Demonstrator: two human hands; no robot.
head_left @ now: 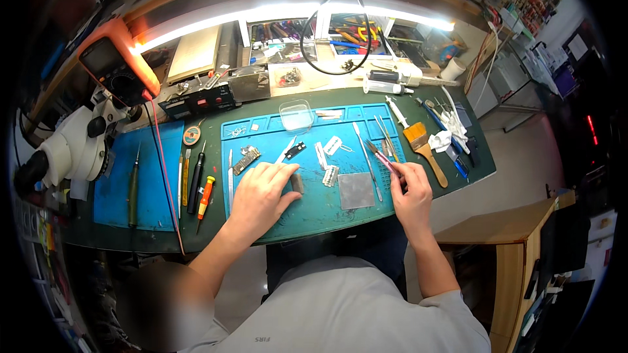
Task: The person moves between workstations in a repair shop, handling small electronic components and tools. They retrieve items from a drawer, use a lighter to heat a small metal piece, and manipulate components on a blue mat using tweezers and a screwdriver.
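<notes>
My left hand (pixel 261 196) rests on the blue work mat (pixel 307 219), thumb and index finger closed about a small dark grey block (pixel 297 184). In my right hand (pixel 413 196) is a slim pointed tool (pixel 384 159) with a pink handle and dark tip, raised over the mat's right side. Between the hands lie a square grey metal plate (pixel 356 191), a razor blade (pixel 330 176) and another pale blade (pixel 333 145). Beyond my left fingers sit a small black part (pixel 296 150) and a phone-like circuit board (pixel 246 159).
A clear plastic box (pixel 296 115) stands at the mat's far edge. To the right lie a wooden brush (pixel 426 151) and a syringe (pixel 397 112). Screwdrivers, including an orange one (pixel 206 197), lie left, near a microscope (pixel 69 147) and an orange multimeter (pixel 119 62) with dangling leads.
</notes>
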